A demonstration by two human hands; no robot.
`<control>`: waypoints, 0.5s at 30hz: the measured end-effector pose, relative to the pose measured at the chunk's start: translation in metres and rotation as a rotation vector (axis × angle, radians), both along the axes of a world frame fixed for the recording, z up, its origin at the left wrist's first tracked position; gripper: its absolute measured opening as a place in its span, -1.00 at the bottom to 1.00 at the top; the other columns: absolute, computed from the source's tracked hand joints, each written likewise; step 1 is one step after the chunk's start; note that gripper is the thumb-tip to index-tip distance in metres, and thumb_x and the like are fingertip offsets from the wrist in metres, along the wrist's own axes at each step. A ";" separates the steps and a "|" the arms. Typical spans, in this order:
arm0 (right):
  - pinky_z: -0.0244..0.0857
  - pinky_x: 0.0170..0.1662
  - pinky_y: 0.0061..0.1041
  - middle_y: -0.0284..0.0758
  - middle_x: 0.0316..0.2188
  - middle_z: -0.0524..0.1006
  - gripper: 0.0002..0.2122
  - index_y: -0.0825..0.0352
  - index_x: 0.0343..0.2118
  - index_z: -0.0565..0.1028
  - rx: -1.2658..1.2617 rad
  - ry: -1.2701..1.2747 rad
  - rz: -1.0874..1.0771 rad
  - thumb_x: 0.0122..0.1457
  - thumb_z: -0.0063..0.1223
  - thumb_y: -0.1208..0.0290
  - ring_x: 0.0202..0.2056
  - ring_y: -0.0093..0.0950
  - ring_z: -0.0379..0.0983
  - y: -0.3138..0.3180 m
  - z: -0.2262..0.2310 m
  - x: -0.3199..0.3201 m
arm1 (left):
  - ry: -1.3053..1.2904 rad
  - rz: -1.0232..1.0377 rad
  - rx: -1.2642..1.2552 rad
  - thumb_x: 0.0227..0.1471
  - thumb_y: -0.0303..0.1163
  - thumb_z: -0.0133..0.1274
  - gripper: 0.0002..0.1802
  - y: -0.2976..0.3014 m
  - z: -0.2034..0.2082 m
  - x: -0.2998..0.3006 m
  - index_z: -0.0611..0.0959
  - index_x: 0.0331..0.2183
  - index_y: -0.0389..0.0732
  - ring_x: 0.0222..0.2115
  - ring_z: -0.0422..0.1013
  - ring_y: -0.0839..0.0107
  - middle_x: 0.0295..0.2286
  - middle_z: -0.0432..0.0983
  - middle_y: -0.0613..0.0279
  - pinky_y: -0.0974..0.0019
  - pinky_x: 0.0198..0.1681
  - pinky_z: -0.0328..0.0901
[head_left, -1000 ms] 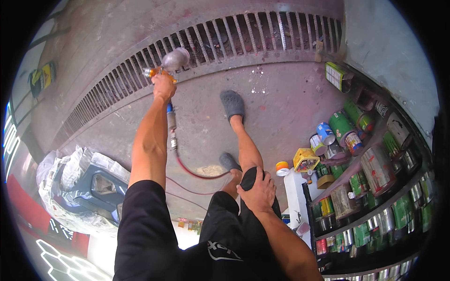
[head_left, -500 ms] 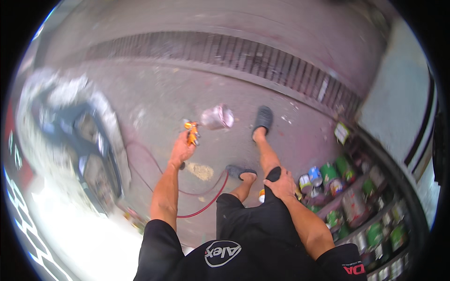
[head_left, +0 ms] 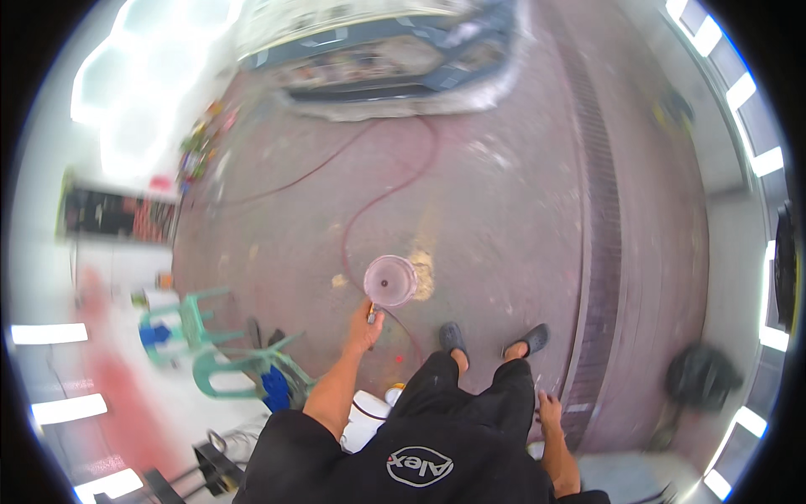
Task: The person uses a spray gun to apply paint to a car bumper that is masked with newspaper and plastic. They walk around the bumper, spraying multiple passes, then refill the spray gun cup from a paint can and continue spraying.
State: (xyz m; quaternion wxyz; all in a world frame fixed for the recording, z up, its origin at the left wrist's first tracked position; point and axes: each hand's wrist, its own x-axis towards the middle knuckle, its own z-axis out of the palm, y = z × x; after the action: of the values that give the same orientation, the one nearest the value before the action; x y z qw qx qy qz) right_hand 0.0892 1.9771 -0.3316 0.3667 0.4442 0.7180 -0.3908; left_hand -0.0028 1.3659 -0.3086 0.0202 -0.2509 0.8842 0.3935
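My left hand [head_left: 364, 328] is closed around the handle of a paint spray gun [head_left: 372, 312], held out in front of me. On top of the gun sits a round translucent cup [head_left: 390, 280], seen from above, with a small dark spot at its middle. A red air hose [head_left: 374, 202] runs over the floor towards the gun; where it joins is hidden. Beside my right thigh hangs my right hand [head_left: 550, 411], apparently holding nothing, its fingers loosely apart.
Ahead stands a vehicle front [head_left: 378, 59] with masking material around it. To the left are green plastic chairs [head_left: 222, 375] with blue cloths. White buckets [head_left: 363, 422] stand by my left leg. A floor grate [head_left: 599, 235] runs along the right, near a dark bag [head_left: 703, 375].
My view has swung left, bringing the vehicle front straight ahead. The spray gun's cup now stands upright instead of tilted right. My right hand has come off my knee.
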 end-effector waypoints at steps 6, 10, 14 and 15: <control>0.57 -0.32 -0.16 -0.18 -0.20 0.74 -0.50 0.44 0.20 0.63 0.078 0.175 0.313 0.35 0.28 0.17 -0.27 -0.27 0.69 -0.081 0.019 -0.117 | 0.264 0.766 0.315 0.38 -0.18 0.26 -0.71 -0.092 0.042 0.118 0.74 -0.17 -0.25 -0.47 0.49 0.52 -0.46 0.58 0.34 0.32 -0.36 0.38; 0.59 -0.24 -0.17 -0.05 -0.34 0.76 -0.70 0.43 -0.11 0.75 0.285 0.159 0.982 0.17 0.22 0.36 -0.28 -0.23 0.75 -0.124 0.020 -0.197 | 0.391 1.053 0.291 0.42 -0.12 0.24 -0.66 -0.138 0.078 0.136 0.73 -0.24 -0.22 -0.51 0.43 0.58 -0.47 0.53 0.41 0.36 -0.43 0.32; 0.59 -0.11 -0.11 -0.06 -0.30 0.78 -0.80 0.26 -0.33 0.82 0.207 0.267 1.399 0.04 0.21 0.45 -0.21 -0.10 0.76 -0.183 -0.051 -0.323 | 0.406 1.310 0.236 0.43 -0.06 0.22 -0.61 -0.196 0.109 0.139 0.73 -0.26 -0.21 -0.51 0.40 0.57 -0.49 0.50 0.43 0.37 -0.44 0.29; 0.59 -0.12 -0.11 -0.10 -0.30 0.77 -0.83 0.21 -0.36 0.81 0.179 0.265 1.574 0.01 0.24 0.43 -0.19 -0.11 0.76 -0.213 -0.061 -0.366 | 0.407 1.374 0.242 0.43 -0.03 0.21 -0.60 -0.212 0.116 0.132 0.73 -0.26 -0.20 -0.51 0.40 0.57 -0.49 0.49 0.43 0.37 -0.44 0.29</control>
State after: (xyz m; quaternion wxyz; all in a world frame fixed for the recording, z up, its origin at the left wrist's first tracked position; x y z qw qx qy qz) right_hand -0.2768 1.7641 -0.3930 0.4093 -0.2149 0.8867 -0.0081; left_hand 0.1293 1.1539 -0.1922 -0.3687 -0.6677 0.4634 0.4512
